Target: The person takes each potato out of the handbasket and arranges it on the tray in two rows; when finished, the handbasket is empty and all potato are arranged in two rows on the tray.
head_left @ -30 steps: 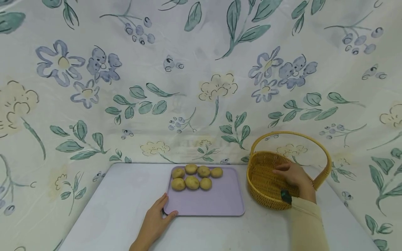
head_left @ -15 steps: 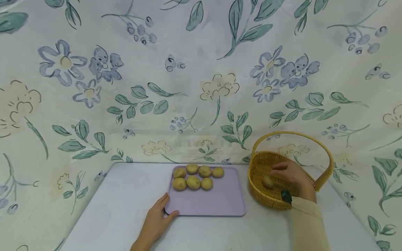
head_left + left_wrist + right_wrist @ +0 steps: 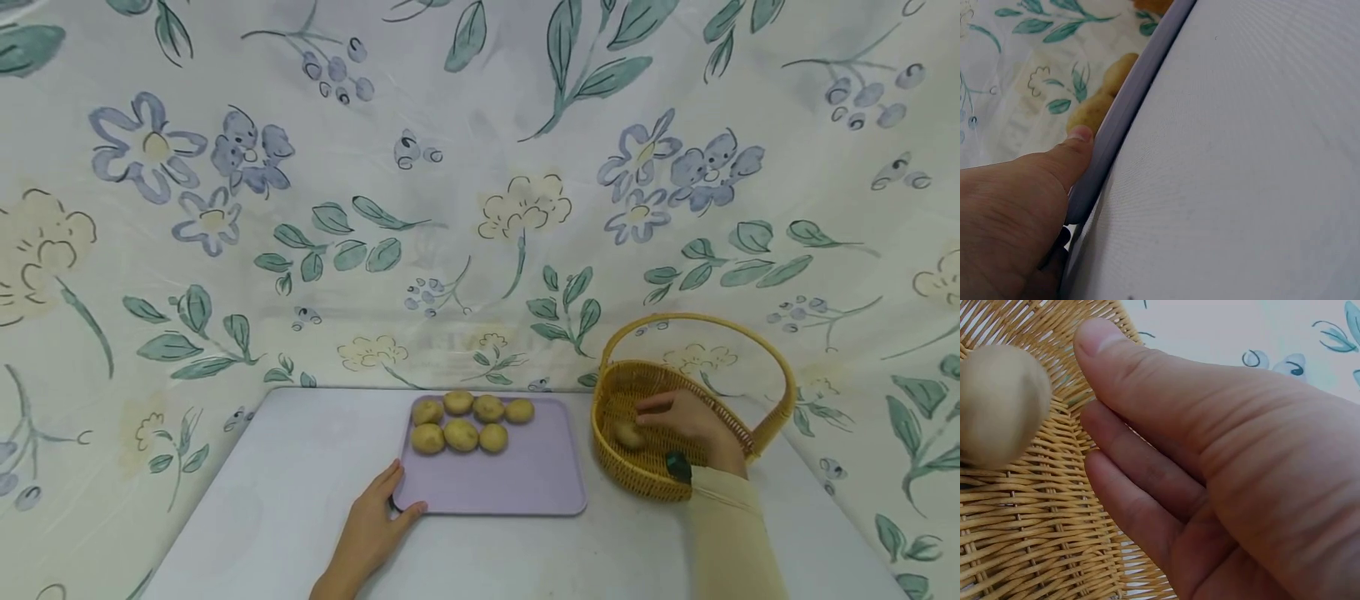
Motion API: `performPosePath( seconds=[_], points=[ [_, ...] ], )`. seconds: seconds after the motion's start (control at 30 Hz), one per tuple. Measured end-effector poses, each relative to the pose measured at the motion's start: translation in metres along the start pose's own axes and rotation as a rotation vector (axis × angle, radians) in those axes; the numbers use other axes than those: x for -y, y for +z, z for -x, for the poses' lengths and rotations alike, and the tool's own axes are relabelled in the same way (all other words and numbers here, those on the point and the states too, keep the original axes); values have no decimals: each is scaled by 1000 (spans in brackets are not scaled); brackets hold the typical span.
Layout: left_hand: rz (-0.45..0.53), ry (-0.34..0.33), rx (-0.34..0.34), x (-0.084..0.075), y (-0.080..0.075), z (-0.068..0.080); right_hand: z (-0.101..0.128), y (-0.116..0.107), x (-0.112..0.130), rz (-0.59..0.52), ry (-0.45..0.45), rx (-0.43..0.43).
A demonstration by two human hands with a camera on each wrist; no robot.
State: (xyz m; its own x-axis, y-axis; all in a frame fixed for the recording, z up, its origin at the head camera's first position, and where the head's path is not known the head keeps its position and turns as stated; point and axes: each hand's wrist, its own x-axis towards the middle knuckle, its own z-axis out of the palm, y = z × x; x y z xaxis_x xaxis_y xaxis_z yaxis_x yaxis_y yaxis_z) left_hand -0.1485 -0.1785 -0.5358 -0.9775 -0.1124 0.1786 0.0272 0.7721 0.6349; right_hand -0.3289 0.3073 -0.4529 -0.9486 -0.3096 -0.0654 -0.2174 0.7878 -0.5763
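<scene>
Two bare hands, one sleeved arm

The right hand [image 3: 693, 417], at the lower right of the head view, comes out of a long pale cream sleeve [image 3: 731, 533] with a small dark green device [image 3: 678, 467] at the wrist; the left hand [image 3: 371, 533], lower centre, shows no sleeve.

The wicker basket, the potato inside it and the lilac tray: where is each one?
wicker basket [image 3: 780, 367]: head view, on the arched handle.
potato in the basket [image 3: 999, 403]: right wrist view, middle of its rounded side.
lilac tray [image 3: 517, 487]: head view, bare near part.
</scene>
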Motion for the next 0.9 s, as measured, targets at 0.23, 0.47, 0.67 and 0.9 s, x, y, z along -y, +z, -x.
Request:
performPosePath(
  seconds=[0.23,0.47,0.67,0.9],
  points=[
    [11,1,7,-1,0,0,-2,6,-1,5,30,46],
    [7,-5,-4,-1,0,-1,-8,11,-3,-21,-30,92],
    [11,-5,1,-2,-1,-1,-10,12,-5,-47,-43,119],
    [-1,-8,3,-1,0,-1,-11,14,-6,-73,-86,154]
  ],
)
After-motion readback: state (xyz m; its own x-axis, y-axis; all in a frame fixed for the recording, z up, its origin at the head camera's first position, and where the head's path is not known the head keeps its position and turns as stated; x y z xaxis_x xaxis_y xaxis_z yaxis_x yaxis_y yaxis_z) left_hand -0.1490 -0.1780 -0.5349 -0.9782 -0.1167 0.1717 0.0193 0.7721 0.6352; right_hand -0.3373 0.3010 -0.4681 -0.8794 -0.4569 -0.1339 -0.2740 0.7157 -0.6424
